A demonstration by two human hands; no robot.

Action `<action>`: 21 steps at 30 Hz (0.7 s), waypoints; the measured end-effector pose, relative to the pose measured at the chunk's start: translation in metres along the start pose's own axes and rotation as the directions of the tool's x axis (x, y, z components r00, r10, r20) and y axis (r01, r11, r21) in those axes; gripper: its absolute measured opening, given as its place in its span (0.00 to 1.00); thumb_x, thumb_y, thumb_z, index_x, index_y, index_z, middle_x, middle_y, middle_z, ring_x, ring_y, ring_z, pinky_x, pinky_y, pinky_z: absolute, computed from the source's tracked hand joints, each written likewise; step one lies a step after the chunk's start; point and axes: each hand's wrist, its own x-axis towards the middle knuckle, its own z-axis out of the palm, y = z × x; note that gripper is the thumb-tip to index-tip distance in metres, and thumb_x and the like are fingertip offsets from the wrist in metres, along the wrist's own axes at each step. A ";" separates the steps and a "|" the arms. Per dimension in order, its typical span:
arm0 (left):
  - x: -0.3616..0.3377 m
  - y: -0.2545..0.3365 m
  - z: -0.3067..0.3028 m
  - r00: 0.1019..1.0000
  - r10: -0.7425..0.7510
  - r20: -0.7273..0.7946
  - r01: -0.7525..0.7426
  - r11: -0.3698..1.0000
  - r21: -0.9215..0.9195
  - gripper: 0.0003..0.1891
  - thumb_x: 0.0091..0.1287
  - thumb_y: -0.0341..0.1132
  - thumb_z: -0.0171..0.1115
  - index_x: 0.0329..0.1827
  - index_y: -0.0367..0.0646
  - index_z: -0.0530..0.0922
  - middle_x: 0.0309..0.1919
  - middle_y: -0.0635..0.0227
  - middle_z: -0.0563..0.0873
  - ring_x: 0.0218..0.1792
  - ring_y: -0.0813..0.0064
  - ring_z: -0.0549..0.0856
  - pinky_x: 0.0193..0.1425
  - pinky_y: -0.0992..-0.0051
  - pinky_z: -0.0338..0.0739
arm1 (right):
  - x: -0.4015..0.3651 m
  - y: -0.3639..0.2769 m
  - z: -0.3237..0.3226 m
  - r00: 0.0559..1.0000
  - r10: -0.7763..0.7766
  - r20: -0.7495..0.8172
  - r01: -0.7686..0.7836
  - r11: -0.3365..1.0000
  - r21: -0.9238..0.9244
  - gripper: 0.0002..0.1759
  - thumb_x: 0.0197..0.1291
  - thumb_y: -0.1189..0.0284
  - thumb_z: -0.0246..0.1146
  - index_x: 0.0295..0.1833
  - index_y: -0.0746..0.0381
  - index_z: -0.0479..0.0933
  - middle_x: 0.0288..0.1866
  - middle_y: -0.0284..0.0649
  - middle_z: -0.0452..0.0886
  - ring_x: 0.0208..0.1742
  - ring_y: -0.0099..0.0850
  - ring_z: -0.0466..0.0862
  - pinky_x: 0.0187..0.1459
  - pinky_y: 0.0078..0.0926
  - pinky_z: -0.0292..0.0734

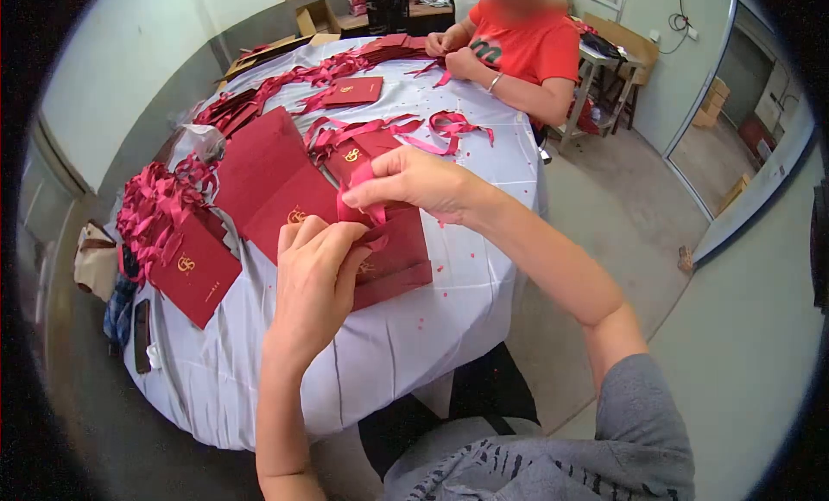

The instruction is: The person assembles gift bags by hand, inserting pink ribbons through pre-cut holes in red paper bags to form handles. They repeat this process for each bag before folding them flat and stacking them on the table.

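Over a dark red bag (pixel 393 281) with gold lettering, my left hand (pixel 315 272) pinches a pink ribbon near its lower part. My right hand (pixel 410 186), higher and to the right, is closed on the same pink ribbon (pixel 370 209) between thumb and fingers. Beneath and to the left of my hands lies a larger red folder (pixel 269 177). Another red bag (pixel 352 154) with a gold logo sits just behind my right hand. My hands hide part of the bag and the ribbon's lower end.
A pile of pink ribbons (pixel 160 203) and a red bag (pixel 197 268) lie left on the white-covered table (pixel 449 320). A phone (pixel 142 335) is at the left edge. Across the table, a person in a red shirt (pixel 527 52) handles red items.
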 end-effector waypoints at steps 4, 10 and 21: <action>-0.002 0.005 0.007 0.999 0.011 -0.048 -0.012 0.999 -0.039 0.06 0.54 0.27 0.64 0.35 0.40 0.79 0.28 0.66 0.82 0.36 0.64 0.74 0.44 0.68 0.65 | 0.010 -0.005 -0.003 0.981 -0.052 -0.188 0.070 0.993 0.090 0.09 0.58 0.71 0.66 0.41 0.65 0.83 0.35 0.35 0.85 0.33 0.18 0.81 0.40 0.17 0.76; -0.001 0.009 0.008 0.996 0.035 -0.079 -0.035 0.999 0.007 0.07 0.53 0.23 0.64 0.35 0.39 0.80 0.29 0.64 0.83 0.40 0.61 0.73 0.46 0.66 0.68 | 0.027 0.006 -0.003 0.962 -0.044 -0.269 0.098 0.977 0.192 0.09 0.58 0.72 0.65 0.41 0.67 0.82 0.35 0.36 0.85 0.34 0.20 0.83 0.40 0.17 0.77; 0.004 0.009 0.011 0.996 0.014 -0.092 -0.008 0.998 0.057 0.05 0.56 0.27 0.65 0.35 0.39 0.79 0.29 0.62 0.83 0.41 0.56 0.74 0.49 0.64 0.69 | 0.028 0.005 -0.011 0.978 -0.064 -0.199 0.103 0.975 0.196 0.09 0.58 0.73 0.65 0.42 0.67 0.81 0.35 0.38 0.85 0.33 0.21 0.83 0.39 0.18 0.78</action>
